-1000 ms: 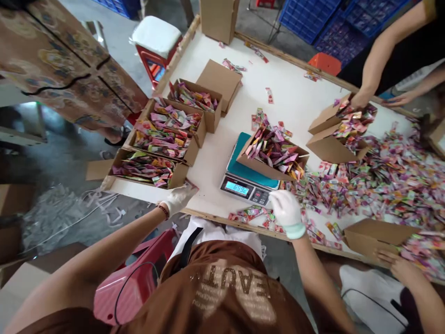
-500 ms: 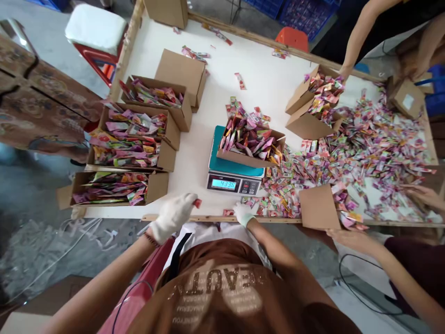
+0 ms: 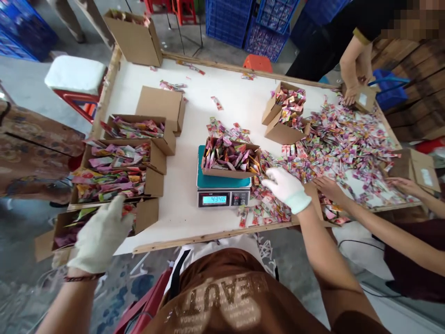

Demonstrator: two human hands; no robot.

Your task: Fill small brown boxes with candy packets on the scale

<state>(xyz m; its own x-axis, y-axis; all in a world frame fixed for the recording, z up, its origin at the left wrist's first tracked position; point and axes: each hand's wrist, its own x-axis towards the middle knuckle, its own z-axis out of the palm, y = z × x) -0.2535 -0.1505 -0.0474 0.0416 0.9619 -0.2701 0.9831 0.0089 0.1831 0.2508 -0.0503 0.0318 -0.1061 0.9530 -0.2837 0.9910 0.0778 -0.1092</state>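
A digital scale point(image 3: 222, 198) reads about 4348 and bears an open cardboard box point(image 3: 227, 173) full of small sachets. My right hand point(image 3: 287, 189), in a white glove, hovers just right of that box over loose sachets, fingers stretched apart. At the left, my gloved left hand point(image 3: 102, 236) is over the nearest filled box point(image 3: 146, 217), its fingers apart and partly hiding the sachets inside. No packet can be made out clearly in either hand.
Filled boxes point(image 3: 156, 155) line the table's left side, beside a flattened-looking carton point(image 3: 158, 104). Two more boxes point(image 3: 287, 132) stand by the sachet pile point(image 3: 347, 134) at right. Co-workers' hands point(image 3: 328, 189) work there. A padded stool point(image 3: 74, 76) stands at left.
My left hand moved from the table edge, where it pinched a small red packet, to the left box. My right hand rose to the scale box. The reading went from about 4336 to 4348.
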